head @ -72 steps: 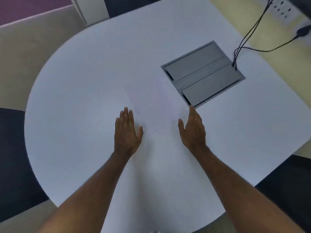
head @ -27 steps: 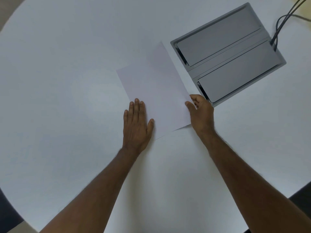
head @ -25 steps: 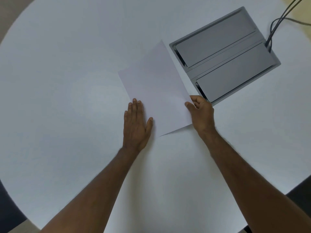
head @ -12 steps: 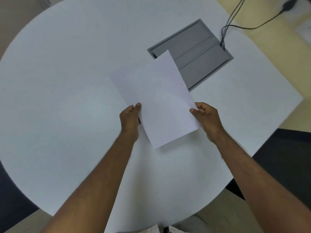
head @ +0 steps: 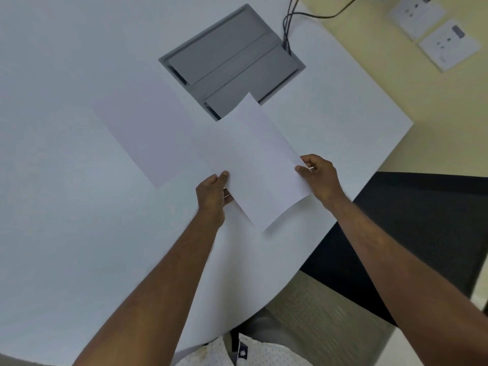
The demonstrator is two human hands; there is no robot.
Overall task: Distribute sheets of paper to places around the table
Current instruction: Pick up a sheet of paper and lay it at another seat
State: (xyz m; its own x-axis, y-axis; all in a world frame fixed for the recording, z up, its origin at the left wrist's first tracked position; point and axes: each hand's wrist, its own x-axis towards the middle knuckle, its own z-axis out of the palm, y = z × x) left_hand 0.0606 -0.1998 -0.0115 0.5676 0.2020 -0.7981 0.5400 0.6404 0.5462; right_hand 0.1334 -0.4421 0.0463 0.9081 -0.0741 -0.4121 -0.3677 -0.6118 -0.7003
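Observation:
A white sheet of paper point(head: 260, 165) is held just above the white table point(head: 66, 207), tilted, with its far corner over the grey cable box. My left hand point(head: 212, 194) pinches its near left edge. Its right edge is pinched by my right hand point(head: 320, 178). To the left, a stack of white paper point(head: 148, 136) lies flat on the table, apart from both hands.
A grey cable box point(head: 232, 59) is set into the table beyond the held sheet, with black cables point(head: 287, 25) running out of it. A dark chair point(head: 422, 228) stands at the table's right edge. White wall sockets point(head: 449, 46) show at top right.
Both hands have lifted one sheet off the stack and carried it to the right. The stack stays on the table at the left. My view has swung right.

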